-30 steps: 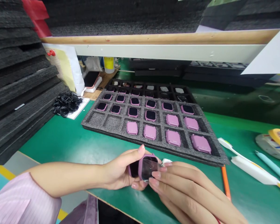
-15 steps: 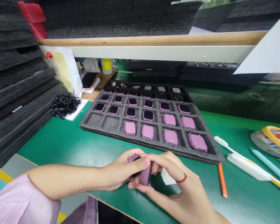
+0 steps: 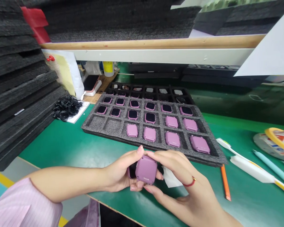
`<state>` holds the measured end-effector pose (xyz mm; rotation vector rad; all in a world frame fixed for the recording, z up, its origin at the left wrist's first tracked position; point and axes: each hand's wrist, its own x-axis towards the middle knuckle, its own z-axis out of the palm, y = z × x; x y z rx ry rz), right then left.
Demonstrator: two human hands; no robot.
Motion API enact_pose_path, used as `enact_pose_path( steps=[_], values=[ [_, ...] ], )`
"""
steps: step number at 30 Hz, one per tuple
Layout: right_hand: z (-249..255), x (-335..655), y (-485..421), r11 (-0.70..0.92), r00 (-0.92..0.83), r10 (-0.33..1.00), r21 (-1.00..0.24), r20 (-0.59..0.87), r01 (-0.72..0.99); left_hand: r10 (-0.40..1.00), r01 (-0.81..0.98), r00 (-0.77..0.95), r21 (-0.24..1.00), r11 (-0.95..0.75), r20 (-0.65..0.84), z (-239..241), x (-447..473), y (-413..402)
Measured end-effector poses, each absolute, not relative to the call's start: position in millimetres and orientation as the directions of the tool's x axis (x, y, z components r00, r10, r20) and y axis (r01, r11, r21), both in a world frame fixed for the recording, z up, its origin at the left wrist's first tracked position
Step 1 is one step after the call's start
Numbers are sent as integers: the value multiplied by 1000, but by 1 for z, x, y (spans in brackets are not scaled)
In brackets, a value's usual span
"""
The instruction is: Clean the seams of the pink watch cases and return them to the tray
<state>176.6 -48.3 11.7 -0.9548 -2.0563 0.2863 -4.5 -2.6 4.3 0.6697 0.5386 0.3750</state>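
A purple smartwatch body (image 3: 146, 171) is held up with its back face towards me, small marks near its lower edge. My right hand (image 3: 189, 186) grips it between thumb below and forefinger above. My left hand (image 3: 120, 171) is closed around a second smartwatch (image 3: 132, 171); its dark screen and purple rim show just behind and left of the first, and the left thumb rests at the upper edges. Beyond the hands lies a grey foam tray (image 3: 101, 129) with purple watch bodies, some screen up, others back up. Its two front-left pockets hold nothing.
Right of the tray lie an orange stick (image 3: 225, 182), a white brush (image 3: 251, 168), a light blue pen (image 3: 272, 165) and a roll of tape (image 3: 272, 142). White paper (image 3: 172, 178) sits behind my right hand. Stacked foam trays (image 3: 16, 78) and black straps (image 3: 67, 108) are left; a shelf (image 3: 144, 55) overhangs.
The front watch body has turned from edge-on to showing its back face. My right fingers have shifted onto its top and bottom edges; the left thumb has lifted upward.
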Motion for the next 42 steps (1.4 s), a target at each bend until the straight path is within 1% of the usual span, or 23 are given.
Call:
enact_pose_path(
  steps=[3,5,7,9,10,12,13,15,19,20,22,24,26,28,31,33,34,36,38,40,42],
  values=[
    [10,177,-47,700,-378,702,-486,604,523,493,-125,787,688,715,-370,4,-5,-2],
    [9,180,-43,681,-338,717,-510,610,525,469,-89,784,676,732,-406,2,-5,-1],
    [10,183,-34,600,-231,785,-614,574,513,427,-60,790,638,768,-440,-2,-6,-1],
    [12,184,-20,467,-85,867,-738,492,488,384,-53,807,593,803,-448,-7,-5,-3],
    [13,183,-11,402,-27,895,-779,445,481,369,-53,818,582,811,-441,-9,-5,-4],
    [17,173,9,319,18,926,-809,376,494,351,-45,841,593,804,-412,-13,-4,-6],
    [18,164,18,303,9,934,-806,357,508,341,-34,851,606,795,-399,-14,-4,-7],
    [19,143,35,326,-54,935,-790,351,519,305,-11,878,622,783,-368,-16,-4,-5],
    [11,101,59,410,-179,910,-746,375,525,151,65,945,617,784,-291,-15,-9,5],
    [8,95,62,422,-198,905,-737,376,527,133,81,949,629,773,-285,-14,-10,7],
    [2,90,67,438,-223,898,-731,379,523,160,91,940,674,733,-301,-12,-11,8],
    [0,95,66,448,-234,894,-740,382,502,228,77,920,717,693,-319,-9,-11,5],
    [-1,108,58,446,-220,895,-756,389,478,296,43,897,729,683,-330,-6,-10,2],
    [1,124,44,433,-178,900,-775,397,460,362,-3,864,716,698,-350,-2,-8,0],
    [4,147,14,415,-84,902,-796,423,442,427,-58,807,665,745,-408,2,-7,0],
    [6,159,-7,454,-42,873,-775,487,439,447,-99,782,621,778,-435,1,-6,1],
    [6,163,-17,493,-52,847,-745,529,448,457,-123,772,601,790,-442,0,-5,2],
    [5,169,-31,582,-137,787,-651,601,487,466,-162,759,561,812,-455,-3,-4,3],
    [3,171,-39,627,-243,757,-569,607,531,474,-186,754,543,819,-456,-4,-3,2],
    [1,171,-41,623,-280,765,-558,580,548,497,-215,754,554,805,-430,-3,-3,2],
    [1,170,-42,609,-278,783,-599,556,520,511,-234,763,568,789,-395,-1,-3,1]
  ],
)
